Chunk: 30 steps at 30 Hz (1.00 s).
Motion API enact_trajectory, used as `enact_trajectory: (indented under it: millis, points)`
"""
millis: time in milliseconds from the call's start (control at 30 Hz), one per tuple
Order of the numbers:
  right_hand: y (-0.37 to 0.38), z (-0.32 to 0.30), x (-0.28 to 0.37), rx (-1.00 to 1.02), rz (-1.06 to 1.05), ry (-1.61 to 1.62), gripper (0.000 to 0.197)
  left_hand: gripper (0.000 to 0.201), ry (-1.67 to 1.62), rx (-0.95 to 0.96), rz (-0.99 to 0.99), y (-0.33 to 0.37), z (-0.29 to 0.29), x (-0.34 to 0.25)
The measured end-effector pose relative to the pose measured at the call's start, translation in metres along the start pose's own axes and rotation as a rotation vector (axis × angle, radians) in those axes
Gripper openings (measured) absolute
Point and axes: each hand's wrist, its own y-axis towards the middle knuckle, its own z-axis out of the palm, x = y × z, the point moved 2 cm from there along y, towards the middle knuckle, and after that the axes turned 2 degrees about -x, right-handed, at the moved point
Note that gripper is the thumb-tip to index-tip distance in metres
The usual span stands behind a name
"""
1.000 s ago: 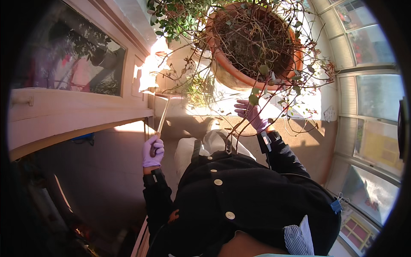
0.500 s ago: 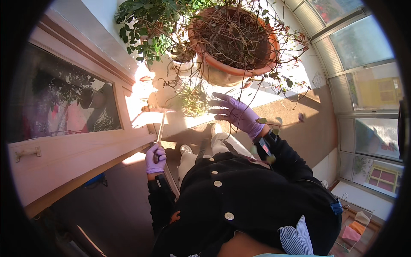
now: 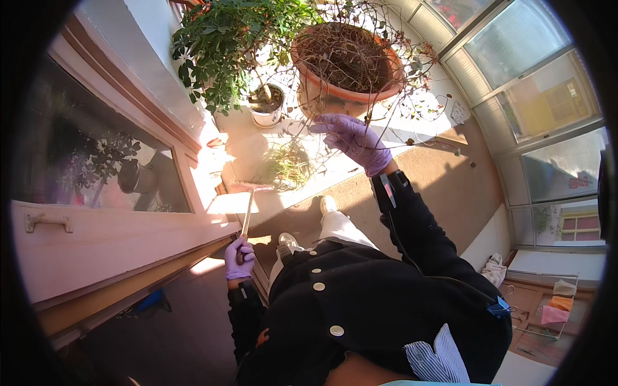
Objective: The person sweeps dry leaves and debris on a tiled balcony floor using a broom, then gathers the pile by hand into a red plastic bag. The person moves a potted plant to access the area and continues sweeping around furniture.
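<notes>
My left hand, in a purple glove, is closed round the handle of a small hand rake. The rake's toothed head points away from me, above the tiled ledge. My gloved right hand reaches forward to the near side of a big terracotta pot. Its fingers are bent and drawn together at a thin trailing plant stem; the exact grip is partly hidden. Dry, tangled stems fill the pot and hang over its rim.
Beside the big pot stand a leafy green plant and a small white pot. Low grassy leaves grow near the rake. A pink door is at my left, windows at my right.
My right hand has moved forward to the hanging stems, and its spread fingers have drawn together. The left hand still grips the rake. My view has shifted slightly.
</notes>
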Motion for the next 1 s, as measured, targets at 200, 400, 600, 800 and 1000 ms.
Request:
enact_trajectory:
  millis: [200, 400, 600, 800, 1000]
  points:
    - [-0.041, -0.024, -0.002, -0.026, 0.188, 0.459, 0.036, 0.006, 0.014, 0.029, -0.002, -0.012, -0.020, -0.001]
    - [-0.066, -0.041, 0.023, 0.009, 0.293, 0.340, 0.053, 0.008, -0.049, 0.041, -0.084, -0.009, -0.019, 0.004]
    - [-0.076, -0.102, 0.033, -0.928, -0.127, 0.548, 0.035, 0.014, -0.019, -0.044, -0.068, -0.014, -0.014, 0.003]
    - [-0.090, -0.121, 0.017, -0.916, 0.158, 0.554, 0.053, 0.017, -0.042, 0.006, -0.099, -0.020, -0.007, 0.009]
    - [-0.056, -0.170, 0.025, -0.760, 0.364, 0.455, 0.047, 0.018, -0.040, 0.121, -0.156, -0.021, 0.008, 0.011]
